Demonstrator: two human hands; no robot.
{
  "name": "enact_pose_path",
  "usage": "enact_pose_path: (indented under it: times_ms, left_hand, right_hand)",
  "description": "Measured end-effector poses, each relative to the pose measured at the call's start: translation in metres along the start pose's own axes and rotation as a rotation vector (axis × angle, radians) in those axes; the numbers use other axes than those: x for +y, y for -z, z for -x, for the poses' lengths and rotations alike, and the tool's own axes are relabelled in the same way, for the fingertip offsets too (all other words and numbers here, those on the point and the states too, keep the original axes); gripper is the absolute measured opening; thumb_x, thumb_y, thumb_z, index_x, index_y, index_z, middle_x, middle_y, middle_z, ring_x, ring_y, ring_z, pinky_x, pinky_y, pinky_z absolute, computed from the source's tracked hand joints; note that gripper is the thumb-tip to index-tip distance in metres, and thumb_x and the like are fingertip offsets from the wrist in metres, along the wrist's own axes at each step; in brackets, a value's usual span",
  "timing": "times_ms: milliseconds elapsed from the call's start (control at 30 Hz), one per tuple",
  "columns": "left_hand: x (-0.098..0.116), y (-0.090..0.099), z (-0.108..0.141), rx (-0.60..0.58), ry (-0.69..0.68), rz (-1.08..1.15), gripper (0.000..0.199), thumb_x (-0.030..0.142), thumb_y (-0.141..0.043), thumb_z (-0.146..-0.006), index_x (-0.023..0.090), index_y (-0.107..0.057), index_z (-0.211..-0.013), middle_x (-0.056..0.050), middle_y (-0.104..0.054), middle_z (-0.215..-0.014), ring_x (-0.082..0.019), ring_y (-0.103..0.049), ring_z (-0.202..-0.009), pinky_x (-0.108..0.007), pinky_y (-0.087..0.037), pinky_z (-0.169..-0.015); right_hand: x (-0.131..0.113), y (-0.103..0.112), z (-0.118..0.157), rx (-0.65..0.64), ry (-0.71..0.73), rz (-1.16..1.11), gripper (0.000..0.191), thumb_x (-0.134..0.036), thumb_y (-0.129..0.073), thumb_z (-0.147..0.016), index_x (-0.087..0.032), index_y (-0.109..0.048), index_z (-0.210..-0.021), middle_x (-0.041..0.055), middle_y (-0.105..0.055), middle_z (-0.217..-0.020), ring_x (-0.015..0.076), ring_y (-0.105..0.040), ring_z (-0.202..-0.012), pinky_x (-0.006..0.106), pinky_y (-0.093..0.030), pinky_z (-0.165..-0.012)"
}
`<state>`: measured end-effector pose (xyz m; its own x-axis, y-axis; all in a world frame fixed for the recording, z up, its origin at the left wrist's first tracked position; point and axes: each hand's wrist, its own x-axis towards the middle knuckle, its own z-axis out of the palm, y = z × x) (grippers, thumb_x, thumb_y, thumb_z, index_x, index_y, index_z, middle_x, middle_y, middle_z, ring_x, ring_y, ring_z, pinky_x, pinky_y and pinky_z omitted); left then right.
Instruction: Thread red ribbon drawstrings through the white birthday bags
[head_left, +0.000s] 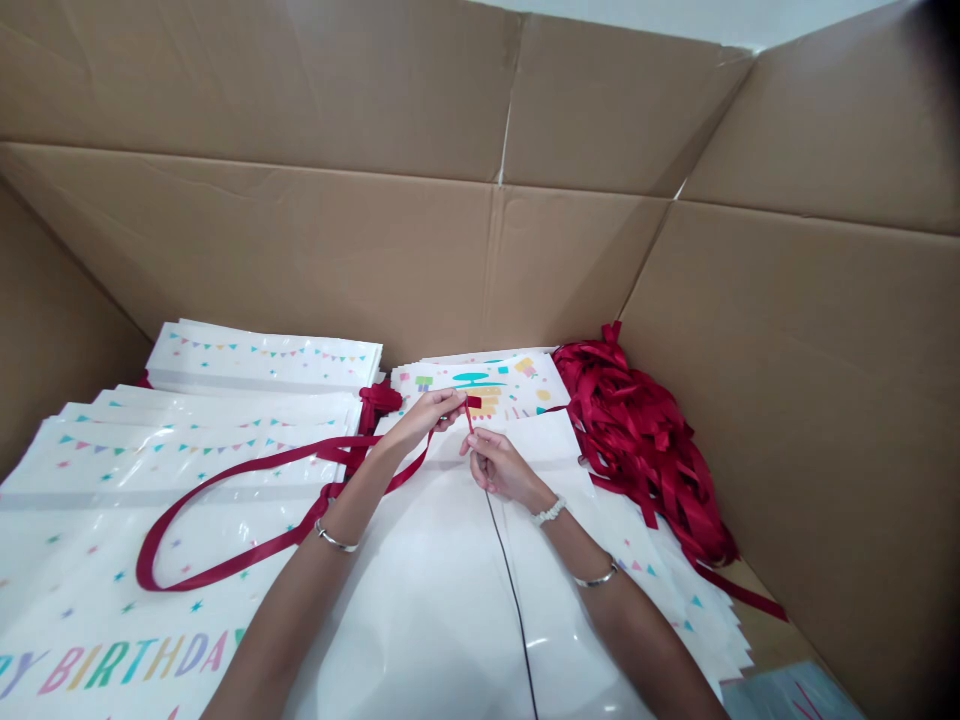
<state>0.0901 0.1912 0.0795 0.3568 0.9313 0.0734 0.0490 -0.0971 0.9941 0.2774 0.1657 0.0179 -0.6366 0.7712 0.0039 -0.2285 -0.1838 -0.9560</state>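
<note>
The left hand [424, 417] and right hand [499, 468] meet above a white plastic bag [442, 590], each grip clenched in a fingertip pinch on a narrow red ribbon [470, 412], whose short end sticks out just past the left hand's fingertips [455, 400]. The pinch sits near the bag's far edge. A thin black cord [508, 585] runs across the bag from just below the right hand. Left of the bag lie stacked white birthday bags [262, 355] printed with bunting, one with a looped red ribbon handle [225, 515]. Beyond the bag is a stack of bags printed with colourful shapes [487, 385], and right of it a tangled pile of red ribbons [637, 440]. Brown cardboard walls [300, 250] surround everything.
</note>
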Motion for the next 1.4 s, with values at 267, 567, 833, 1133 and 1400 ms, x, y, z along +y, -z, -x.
enact_pose_path:
  times_ms: [267,567,833,1133,1400]
  left_hand:
    - [-0.021,-0.005,-0.011,0.036,-0.054,0.362,0.043,0.045,-0.084,-0.084,0.022,-0.072,-0.118,-0.001,-0.061,-0.083,-0.012,-0.052,-0.069,-0.025,-0.040,-0.065]
    - [-0.035,-0.025,-0.016,0.031,0.019,0.753,0.042,0.045,-0.095,-0.070,0.014,-0.072,-0.086,0.002,-0.056,-0.065,-0.009,-0.047,-0.053,-0.022,-0.040,-0.048]
    - [-0.027,-0.061,-0.012,0.226,0.240,1.011,0.037,0.044,-0.089,-0.079,0.017,-0.065,-0.075,0.003,-0.060,-0.067,-0.006,-0.047,-0.049,-0.019,-0.044,-0.050]
    - [-0.014,-0.061,-0.005,0.177,0.099,0.874,0.034,0.042,-0.091,-0.076,0.017,-0.068,-0.081,0.006,-0.050,-0.059,-0.006,-0.039,-0.048,-0.020,-0.041,-0.053]
    - [-0.021,-0.047,-0.004,0.204,0.063,0.791,0.033,0.034,-0.095,-0.070,0.016,-0.068,-0.080,0.005,-0.057,-0.066,-0.007,-0.049,-0.056,-0.021,-0.042,-0.057]
  right_hand:
    - [0.005,0.005,0.001,-0.048,0.024,-0.116,0.040,-0.057,-0.066,-0.095,-0.018,-0.059,-0.091,-0.0085,-0.050,-0.042,0.0062,-0.034,-0.030,0.018,-0.020,-0.033]
    - [-0.001,-0.001,0.002,0.001,0.067,-0.109,0.047,-0.063,-0.072,-0.087,-0.020,-0.053,-0.089,-0.0108,-0.047,-0.040,0.0060,-0.029,-0.028,0.019,-0.016,-0.032]
    - [-0.001,0.001,0.000,0.072,0.116,-0.043,0.049,-0.067,-0.068,-0.087,-0.019,-0.057,-0.087,-0.0104,-0.045,-0.038,0.0061,-0.027,-0.028,0.021,-0.017,-0.034]
    - [-0.010,-0.005,0.001,0.091,0.149,-0.099,0.052,-0.072,-0.068,-0.085,-0.022,-0.055,-0.086,-0.0124,-0.036,-0.036,0.0070,-0.021,-0.031,0.022,-0.018,-0.038]
    - [-0.015,-0.005,-0.001,0.165,0.165,0.047,0.050,-0.069,-0.065,-0.087,-0.020,-0.055,-0.088,-0.0104,-0.040,-0.040,0.0067,-0.030,-0.036,0.022,-0.023,-0.044]
